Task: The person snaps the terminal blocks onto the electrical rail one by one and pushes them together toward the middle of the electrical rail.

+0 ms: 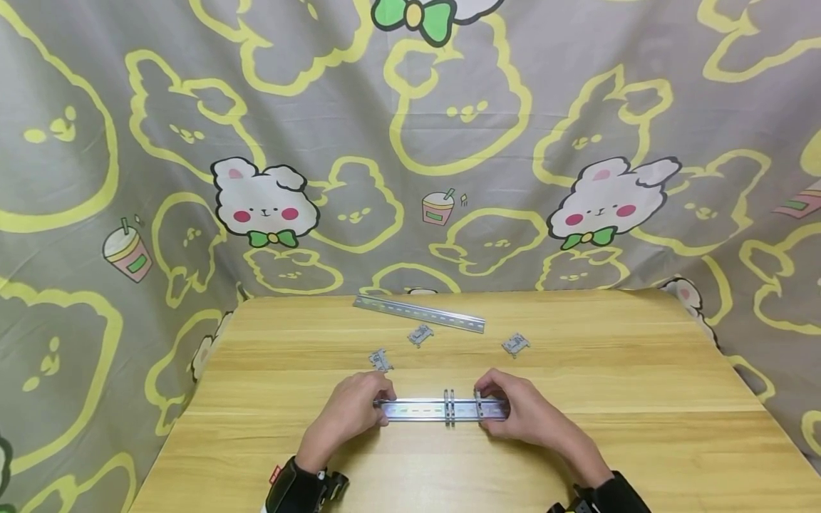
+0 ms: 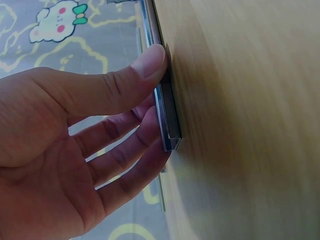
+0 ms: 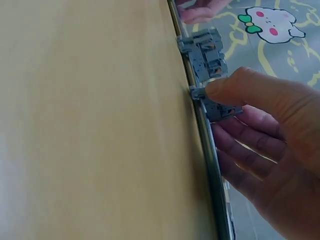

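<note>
A slotted metal DIN rail (image 1: 413, 411) lies lengthwise across the table in front of me. My left hand (image 1: 353, 405) holds its left end, with the thumb on the near edge and the fingers on the far edge in the left wrist view. Two thin grey terminal blocks (image 1: 449, 408) stand side by side on the rail, right of its middle. Farther right, my right hand (image 1: 527, 412) pinches another terminal block (image 3: 220, 111) between thumb and fingers. That block sits upright on the rail, apart from the pair; whether it is fully clipped on, I cannot tell.
Beyond the hands lie three loose grey terminal blocks: one on the left (image 1: 380, 360), one in the middle (image 1: 420, 335) and one on the right (image 1: 515, 345). A second rail (image 1: 420, 313) lies slanted near the wooden table's (image 1: 282, 342) back edge. A patterned curtain (image 1: 359, 128) hangs behind.
</note>
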